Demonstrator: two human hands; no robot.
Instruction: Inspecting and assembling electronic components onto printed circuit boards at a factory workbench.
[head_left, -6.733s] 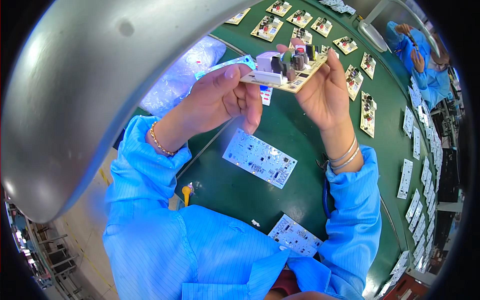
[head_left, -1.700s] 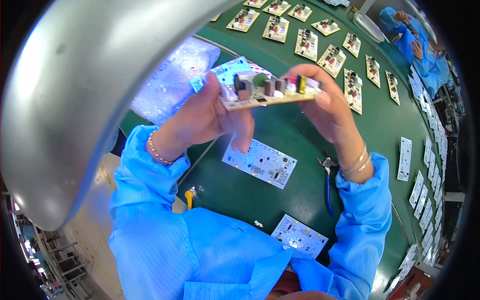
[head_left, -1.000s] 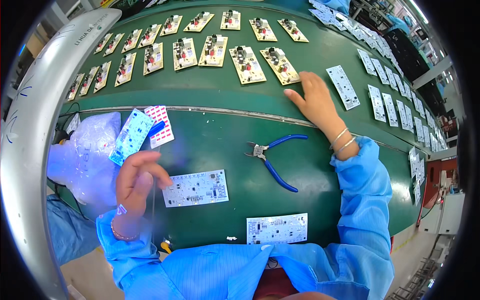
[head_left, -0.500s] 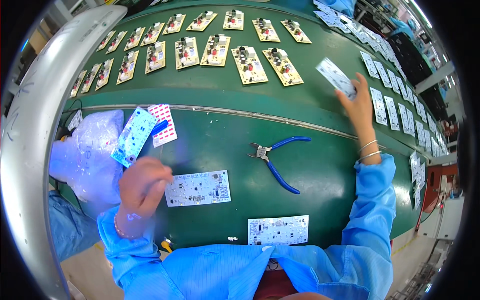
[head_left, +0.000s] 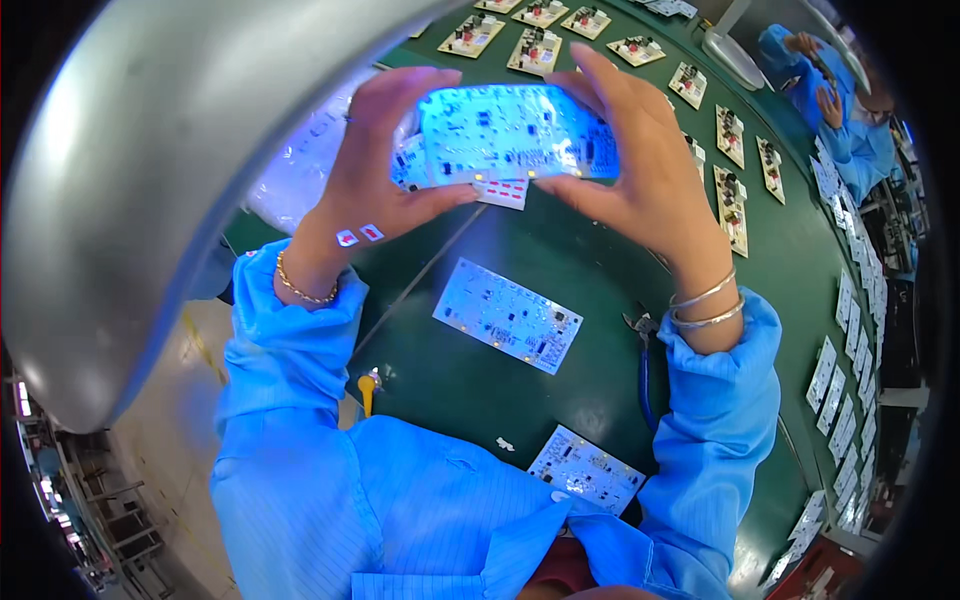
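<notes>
Both hands hold a circuit board (head_left: 515,130) up in front of me, lit bright blue, one hand at each end. My left hand (head_left: 375,165) grips its left end between thumb and fingers; two small red-arrow stickers (head_left: 359,236) are stuck near the wrist. My right hand (head_left: 655,150) holds the right end with the thumb along the lower edge. Part of another board (head_left: 408,160) shows beside the left hand. Below lies a white circuit board (head_left: 508,315), and a second white board (head_left: 588,470) rests against my front.
A large grey lamp-like housing (head_left: 200,150) fills the upper left. Behind the hands are a sticker sheet (head_left: 503,192) and a plastic bag (head_left: 305,165). Blue-handled cutters (head_left: 645,365) lie by my right sleeve. Yellowish boards (head_left: 731,205) and rows of white boards (head_left: 842,425) stand beyond; another person (head_left: 835,120) works far right.
My right hand has come in from the far right, where it was at a board. My left hand has risen, and both now hold a board. The view has turned left.
</notes>
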